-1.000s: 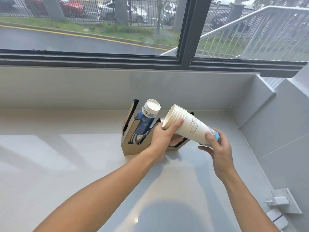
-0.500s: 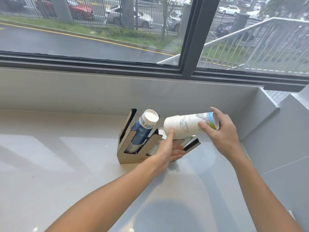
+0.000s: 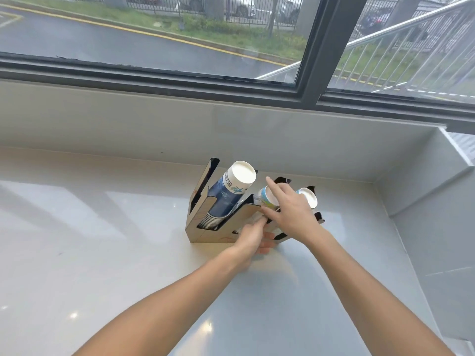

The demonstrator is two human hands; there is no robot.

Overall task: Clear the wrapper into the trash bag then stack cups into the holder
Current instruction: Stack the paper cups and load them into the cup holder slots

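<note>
Pale countertop (image 3: 102,253) under a window carried the cup holder (image 3: 203,228), a blue cup stack (image 3: 226,194) leaning in its left slot. White cup stacks (image 3: 307,197) lay in the slots beside it, under the right hand (image 3: 289,211), fingers spread open. Left hand (image 3: 253,237) gripped the holder's front edge.

place: office or café pantry | cues: cup holder (image 3: 205,227) on pale counter (image 3: 102,253); street-facing window (image 3: 154,34)
</note>
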